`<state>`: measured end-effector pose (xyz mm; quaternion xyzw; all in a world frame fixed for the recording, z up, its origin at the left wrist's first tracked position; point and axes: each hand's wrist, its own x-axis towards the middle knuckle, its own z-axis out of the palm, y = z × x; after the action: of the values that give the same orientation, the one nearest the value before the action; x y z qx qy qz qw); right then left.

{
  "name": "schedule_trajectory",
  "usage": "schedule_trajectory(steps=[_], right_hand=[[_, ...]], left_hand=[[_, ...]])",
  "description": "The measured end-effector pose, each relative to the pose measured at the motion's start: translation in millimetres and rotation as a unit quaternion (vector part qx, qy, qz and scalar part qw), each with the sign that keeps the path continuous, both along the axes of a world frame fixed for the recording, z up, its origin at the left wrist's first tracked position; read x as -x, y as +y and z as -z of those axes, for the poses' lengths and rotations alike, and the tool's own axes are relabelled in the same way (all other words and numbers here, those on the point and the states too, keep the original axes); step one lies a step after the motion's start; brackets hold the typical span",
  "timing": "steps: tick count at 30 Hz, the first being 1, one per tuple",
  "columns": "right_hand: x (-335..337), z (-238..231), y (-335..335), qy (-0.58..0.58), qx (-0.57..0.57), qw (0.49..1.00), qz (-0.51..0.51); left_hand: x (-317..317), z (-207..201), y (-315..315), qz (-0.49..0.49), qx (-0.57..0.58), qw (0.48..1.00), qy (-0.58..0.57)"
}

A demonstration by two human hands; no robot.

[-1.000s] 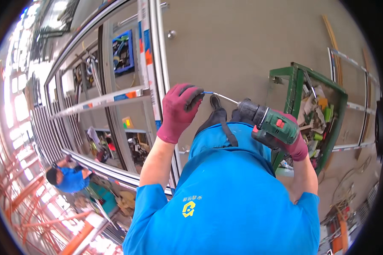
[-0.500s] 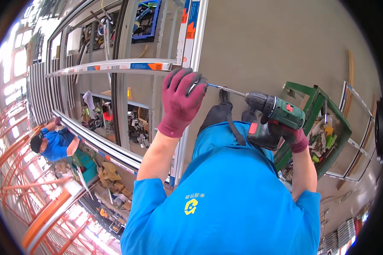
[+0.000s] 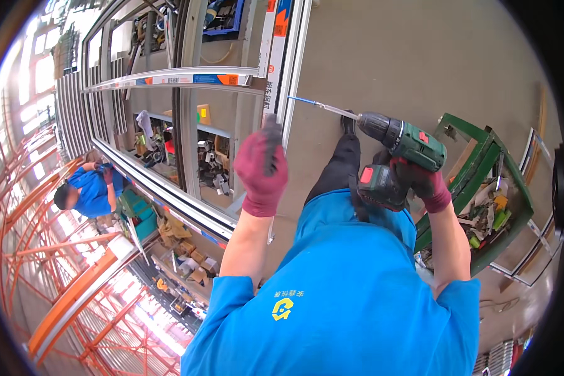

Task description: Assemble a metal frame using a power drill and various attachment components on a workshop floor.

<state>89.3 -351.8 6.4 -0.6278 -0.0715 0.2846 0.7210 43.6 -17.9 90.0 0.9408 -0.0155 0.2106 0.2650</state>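
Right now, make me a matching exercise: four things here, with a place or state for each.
Column one
1. Drill
2. Left hand
3. Blue crate
4. Green bin

Column two
A. Seen through the metal frame
B. Holding scraps, at picture's right
C. Gripped by the right hand
D. Maroon-gloved, apart from the drill

Pairs: 1C, 2D, 3A, 4B

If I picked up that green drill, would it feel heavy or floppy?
Probably heavy for its size: a chunky battery pack sits below the green drill. It likely won't flop, since its body looks solid and the long, thin bit sticks out straight. That bit could catch on things, because it reaches well past the body.
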Motion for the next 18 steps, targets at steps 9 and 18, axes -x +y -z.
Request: schedule_trajectory(steps=[9, 18], right_hand=[[-8, 18, 21, 0.175, -0.105, 0.978, 0.030], [-20, 30, 37, 0.190, -0.134, 0.972, 0.010]], left_hand=[[-24, 48, 67, -0.258, 0.331, 0.896, 0.142], [-116, 91, 78, -0.314, 0.593, 0.725, 0.156]])
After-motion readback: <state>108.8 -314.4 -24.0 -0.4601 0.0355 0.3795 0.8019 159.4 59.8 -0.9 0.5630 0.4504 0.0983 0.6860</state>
